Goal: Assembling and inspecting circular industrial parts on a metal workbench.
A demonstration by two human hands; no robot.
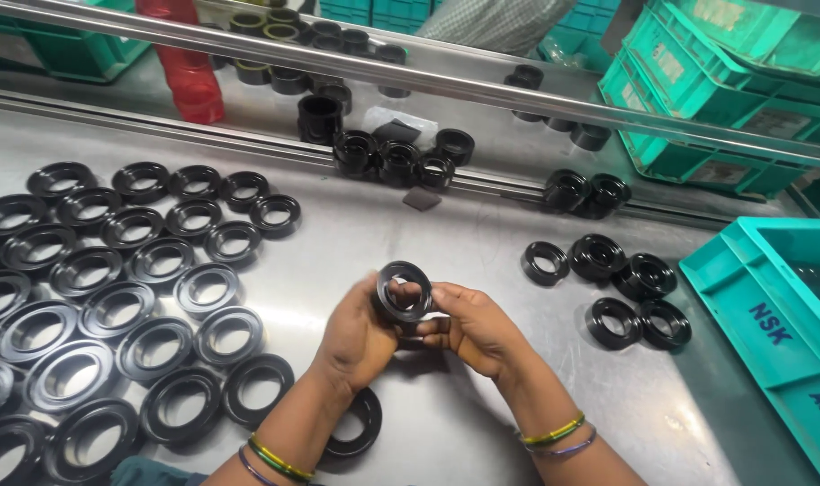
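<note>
Holding a black seal (pixel 403 291) upright above the desk (pixel 482 243), we gripped it with both hands, left (pixel 360 337) and right (pixel 471 326), seemingly inspecting it; turning it would call for light fingers. Rows of seals (pixel 113 297) lay left. A teal crate (pixel 770 333) held something dark.

Teal crates (pixel 770 315) flank the steel table (pixel 464 234) — a red, perhaps plastic, bottle (pixel 189 76) behind.

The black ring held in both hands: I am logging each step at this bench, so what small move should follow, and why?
Probably lay the black ring down with the rows of rings on the left. Both the left hand and right hand pinch it upright, while the rings there lie flat on the steel table.
</note>
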